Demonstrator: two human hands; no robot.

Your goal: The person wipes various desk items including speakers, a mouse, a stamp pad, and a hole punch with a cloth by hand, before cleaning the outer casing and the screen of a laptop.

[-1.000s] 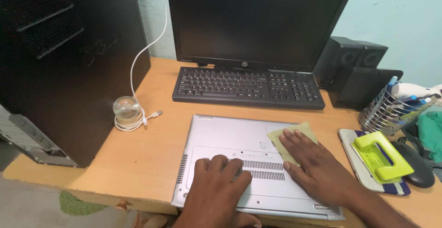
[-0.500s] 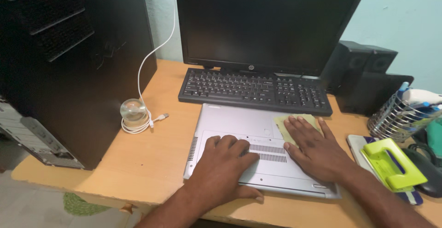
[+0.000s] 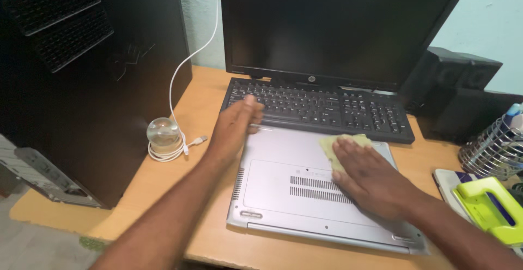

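A silver laptop (image 3: 294,204) lies upside down on the wooden desk (image 3: 180,193), its vent slots facing up. My right hand (image 3: 368,177) presses a small yellow-green cloth (image 3: 340,142) flat against the laptop's far right part. My left hand (image 3: 234,125) is lifted and blurred, fingers together and stretched out, over the laptop's far left corner by the black keyboard (image 3: 321,106). It holds nothing.
A dark monitor (image 3: 338,25) stands behind the keyboard. A black computer tower (image 3: 81,74) fills the left. A glass ball (image 3: 162,131) with a white cable sits beside it. Black speakers (image 3: 463,95), a wire basket (image 3: 493,150) and a lime-green tool (image 3: 490,207) are at right.
My left hand has lifted off the laptop's vent area and swung forward to its far left corner. My right hand with the cloth has slid slightly left. The camera moved closer.
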